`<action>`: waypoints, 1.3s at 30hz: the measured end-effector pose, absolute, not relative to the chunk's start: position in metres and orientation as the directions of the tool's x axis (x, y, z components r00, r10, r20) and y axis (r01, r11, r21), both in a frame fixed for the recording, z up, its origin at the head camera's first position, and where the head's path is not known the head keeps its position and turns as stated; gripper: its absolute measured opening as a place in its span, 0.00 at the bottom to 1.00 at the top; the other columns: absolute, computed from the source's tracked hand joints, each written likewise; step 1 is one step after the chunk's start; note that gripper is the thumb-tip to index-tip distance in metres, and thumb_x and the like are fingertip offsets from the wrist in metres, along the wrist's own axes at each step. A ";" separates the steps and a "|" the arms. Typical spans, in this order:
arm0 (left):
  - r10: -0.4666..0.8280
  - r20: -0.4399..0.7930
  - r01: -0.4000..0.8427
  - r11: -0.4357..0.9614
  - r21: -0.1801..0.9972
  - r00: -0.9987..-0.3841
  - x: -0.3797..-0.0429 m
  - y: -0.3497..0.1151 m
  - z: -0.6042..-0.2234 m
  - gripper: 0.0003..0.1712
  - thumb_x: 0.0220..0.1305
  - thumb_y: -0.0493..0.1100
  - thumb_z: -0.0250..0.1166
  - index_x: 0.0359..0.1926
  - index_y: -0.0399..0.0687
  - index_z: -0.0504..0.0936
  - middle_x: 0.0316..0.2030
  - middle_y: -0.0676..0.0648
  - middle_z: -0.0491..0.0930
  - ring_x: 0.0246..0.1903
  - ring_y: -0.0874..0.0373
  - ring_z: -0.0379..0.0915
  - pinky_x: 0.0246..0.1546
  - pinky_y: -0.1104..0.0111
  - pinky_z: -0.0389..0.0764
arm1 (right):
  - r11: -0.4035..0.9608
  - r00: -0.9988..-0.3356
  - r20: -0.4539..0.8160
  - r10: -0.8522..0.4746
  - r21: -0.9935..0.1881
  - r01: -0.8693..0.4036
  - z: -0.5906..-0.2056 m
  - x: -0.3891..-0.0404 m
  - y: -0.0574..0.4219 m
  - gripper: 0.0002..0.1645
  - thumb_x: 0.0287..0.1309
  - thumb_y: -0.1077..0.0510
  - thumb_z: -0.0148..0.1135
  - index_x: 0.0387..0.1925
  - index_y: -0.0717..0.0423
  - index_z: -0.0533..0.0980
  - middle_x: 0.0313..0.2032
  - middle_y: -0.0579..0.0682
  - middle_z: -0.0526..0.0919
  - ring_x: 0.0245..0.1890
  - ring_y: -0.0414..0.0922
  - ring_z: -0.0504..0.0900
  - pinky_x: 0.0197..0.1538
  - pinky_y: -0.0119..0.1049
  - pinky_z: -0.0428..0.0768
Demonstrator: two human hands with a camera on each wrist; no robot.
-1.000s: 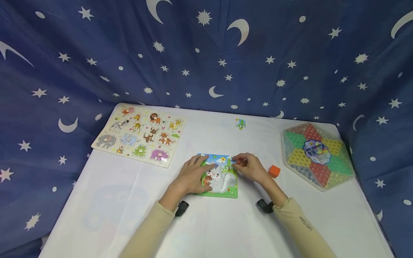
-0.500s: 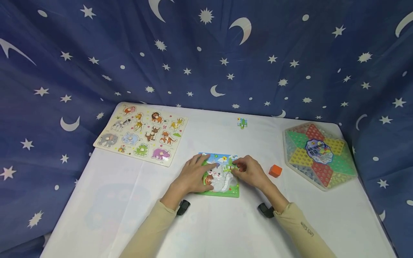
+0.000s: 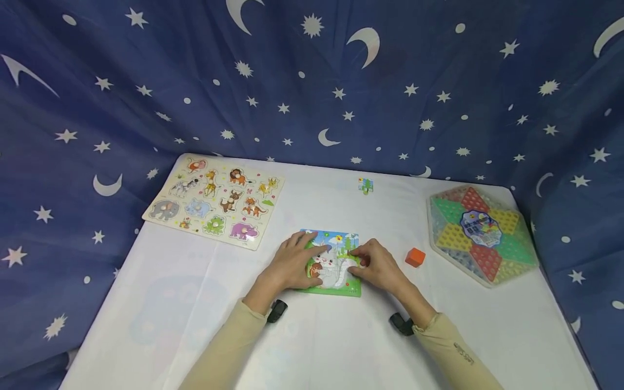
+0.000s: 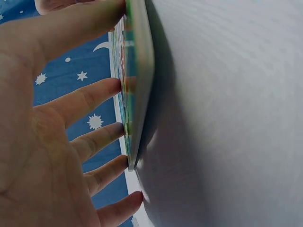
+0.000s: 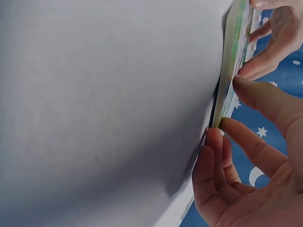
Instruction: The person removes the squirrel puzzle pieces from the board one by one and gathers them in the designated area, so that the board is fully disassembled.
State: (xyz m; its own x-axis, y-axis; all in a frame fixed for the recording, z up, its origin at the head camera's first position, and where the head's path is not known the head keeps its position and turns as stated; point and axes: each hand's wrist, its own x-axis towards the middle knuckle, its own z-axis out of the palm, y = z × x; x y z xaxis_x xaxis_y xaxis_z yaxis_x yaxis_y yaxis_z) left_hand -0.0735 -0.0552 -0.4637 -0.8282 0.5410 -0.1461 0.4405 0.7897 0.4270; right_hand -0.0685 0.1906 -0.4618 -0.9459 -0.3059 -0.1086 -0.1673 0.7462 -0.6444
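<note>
On the table, the squirrel jigsaw puzzle (image 3: 333, 271) lies flat in its green-edged frame. My left hand (image 3: 291, 262) spreads across its left side, fingertips and thumb touching the picture and its edge. At its right side is my right hand (image 3: 382, 266), thumb and index fingertips apart on the puzzle. The right wrist view shows that thumb (image 5: 258, 94) on the picture side and the index finger (image 5: 251, 142) at the edge, the other fingers bent beside it. Beyond the puzzle lies a loose jigsaw piece (image 3: 365, 186) with green trees and blue sky.
An animal peg puzzle board (image 3: 214, 200) lies at the back left. On the right are an orange cube (image 3: 415, 257), near my right hand, and a hexagonal board game box (image 3: 480, 235). A blue star-and-moon curtain (image 3: 292, 81) stands behind the white tabletop (image 3: 331, 346).
My right hand has moved down along the puzzle's right side, from the upper right corner to about mid-height, uncovering the corner, and its thumb and index finger have spread apart. My left hand stays put.
</note>
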 end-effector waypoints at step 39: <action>0.538 -0.150 0.437 0.793 0.425 -0.830 -0.072 -0.056 -0.463 0.45 0.50 0.61 0.73 0.70 0.61 0.71 0.75 0.45 0.54 0.73 0.42 0.44 0.68 0.46 0.56 | 0.514 -0.929 -0.085 -0.360 -0.849 -0.122 -0.469 -0.079 0.196 0.12 0.51 0.73 0.69 0.40 0.67 0.79 0.28 0.52 0.77 0.26 0.42 0.74 0.29 0.26 0.74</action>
State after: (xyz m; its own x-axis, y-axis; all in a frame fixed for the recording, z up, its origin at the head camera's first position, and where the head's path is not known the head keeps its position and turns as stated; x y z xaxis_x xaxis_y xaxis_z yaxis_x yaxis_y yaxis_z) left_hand -0.0722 -0.0561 -0.4629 -0.8296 0.5379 -0.1495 0.4373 0.7926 0.4250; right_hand -0.0793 0.1963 -0.4694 -0.9290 -0.3603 -0.0848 -0.1220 0.5145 -0.8488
